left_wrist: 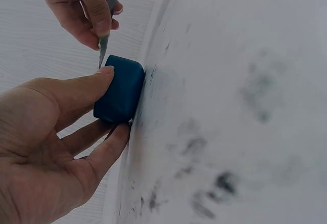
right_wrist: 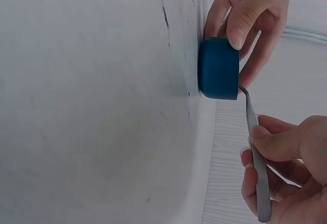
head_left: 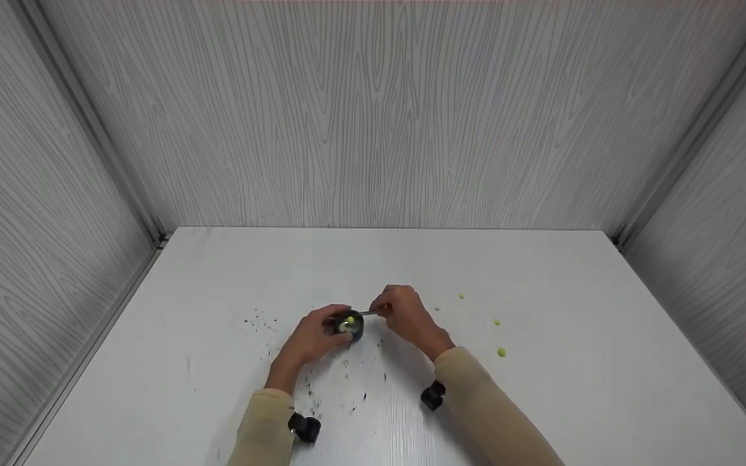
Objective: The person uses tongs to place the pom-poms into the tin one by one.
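Left hand (head_left: 313,338) holds a blue cup (right_wrist: 219,72) by its sides on the tabletop (head_left: 593,395), a little left of midway between the side edges; I see yellow and pale beads (head_left: 350,320) inside. Right hand (head_left: 406,318) pinches metal tweezers (right_wrist: 261,178), bent end at the cup's rim. Nearer the right edge lie 3 yellow beads (head_left: 501,352). I judge the step to be tweezer work at the cup's mouth; the next move calls for a steady cup and light pinch. The tips are hidden, so whether they grip a bead I cannot tell.
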A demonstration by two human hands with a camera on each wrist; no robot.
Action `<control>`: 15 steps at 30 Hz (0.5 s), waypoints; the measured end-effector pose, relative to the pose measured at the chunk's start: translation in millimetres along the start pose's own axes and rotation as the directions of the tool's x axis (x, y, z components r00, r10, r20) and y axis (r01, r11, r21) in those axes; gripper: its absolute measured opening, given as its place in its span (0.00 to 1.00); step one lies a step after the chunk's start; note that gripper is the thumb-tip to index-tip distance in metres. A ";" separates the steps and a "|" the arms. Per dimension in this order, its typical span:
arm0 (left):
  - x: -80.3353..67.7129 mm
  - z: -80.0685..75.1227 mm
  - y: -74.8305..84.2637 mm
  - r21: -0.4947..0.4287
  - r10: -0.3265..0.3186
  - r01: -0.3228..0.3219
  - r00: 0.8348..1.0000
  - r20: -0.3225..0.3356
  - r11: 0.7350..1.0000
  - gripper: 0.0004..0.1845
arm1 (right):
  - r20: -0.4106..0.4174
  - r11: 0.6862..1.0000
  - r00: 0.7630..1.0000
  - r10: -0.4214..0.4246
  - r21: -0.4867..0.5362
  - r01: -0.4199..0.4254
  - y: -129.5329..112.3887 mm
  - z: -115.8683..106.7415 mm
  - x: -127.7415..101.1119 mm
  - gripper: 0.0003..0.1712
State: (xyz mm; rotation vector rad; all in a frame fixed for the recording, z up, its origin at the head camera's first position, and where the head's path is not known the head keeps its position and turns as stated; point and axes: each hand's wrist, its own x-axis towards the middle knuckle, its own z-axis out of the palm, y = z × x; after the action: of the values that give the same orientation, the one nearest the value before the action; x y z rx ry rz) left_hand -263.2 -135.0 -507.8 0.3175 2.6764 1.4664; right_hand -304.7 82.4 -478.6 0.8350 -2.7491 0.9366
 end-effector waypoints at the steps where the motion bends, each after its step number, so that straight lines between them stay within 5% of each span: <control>1: 0.1 0.0 -0.1 0.000 0.001 -0.001 1.000 0.000 1.000 0.28 | -0.002 1.000 1.000 -0.006 -0.006 0.006 -0.2 0.4 0.1 0.12; 15: -1.6 -1.2 0.6 -0.011 0.022 -0.022 1.000 0.003 1.000 0.28 | -0.012 0.996 0.997 -0.078 -0.041 0.078 -0.4 5.1 -1.8 0.10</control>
State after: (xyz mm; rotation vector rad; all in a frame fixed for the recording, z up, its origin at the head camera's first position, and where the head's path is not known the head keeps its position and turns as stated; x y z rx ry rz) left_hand -261.7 -136.1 -506.7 0.3496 2.6695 1.4850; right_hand -302.6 80.0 -483.0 0.9182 -2.6929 0.8661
